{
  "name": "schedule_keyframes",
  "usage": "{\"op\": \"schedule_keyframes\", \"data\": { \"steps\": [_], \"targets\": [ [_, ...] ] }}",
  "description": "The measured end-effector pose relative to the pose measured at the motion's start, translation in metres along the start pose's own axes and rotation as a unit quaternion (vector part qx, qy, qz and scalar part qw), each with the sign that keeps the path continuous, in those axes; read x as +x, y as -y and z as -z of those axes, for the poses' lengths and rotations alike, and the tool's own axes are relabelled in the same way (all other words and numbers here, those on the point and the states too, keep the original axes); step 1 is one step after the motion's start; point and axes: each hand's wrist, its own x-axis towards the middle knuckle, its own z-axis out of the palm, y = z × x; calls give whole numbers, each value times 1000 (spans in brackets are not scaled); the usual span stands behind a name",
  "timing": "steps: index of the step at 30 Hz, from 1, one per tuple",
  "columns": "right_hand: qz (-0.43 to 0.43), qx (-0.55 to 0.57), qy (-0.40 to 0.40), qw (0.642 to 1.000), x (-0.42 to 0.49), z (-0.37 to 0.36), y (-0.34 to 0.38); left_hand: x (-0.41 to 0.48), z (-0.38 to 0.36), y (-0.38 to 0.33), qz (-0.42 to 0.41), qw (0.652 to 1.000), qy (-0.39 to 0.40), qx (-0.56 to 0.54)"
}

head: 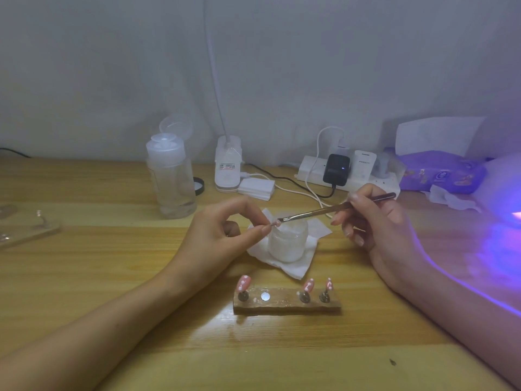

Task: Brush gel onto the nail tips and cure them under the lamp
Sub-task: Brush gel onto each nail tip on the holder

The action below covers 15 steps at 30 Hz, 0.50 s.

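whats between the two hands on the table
In the head view, a small frosted jar on a white tissue sits between the left hand and right hand, under the brush.

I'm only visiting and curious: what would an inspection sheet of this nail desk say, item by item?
Surface: light wooden table, violet light on its right side.
Job's things: wooden holder block carrying three pink white-dotted nail tips, one silver spot empty; small frosted white jar on white tissue; violet-glowing lamp at the right edge.
Clutter: clear plastic pump bottle; purple wipes pack.
Hands: left hand pinches a small nail tip above the jar; right hand holds a thin brown brush, bristles at that tip.
Cables: white power strip with a black adapter plugged in; white and black cables trail across the table.
Surroundings: pale wall.
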Motion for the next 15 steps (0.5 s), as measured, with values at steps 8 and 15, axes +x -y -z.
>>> {"op": "schedule_keyframes", "data": {
  "steps": [8,15],
  "targets": [
    [-2,-4,2,1000,-1,-2,2,-1,0,-1,14,1000,1,-8],
    [2,-9,9,1000,-2,-1,2,-1,0,-1,37,999,4,-23]
  ]
}}
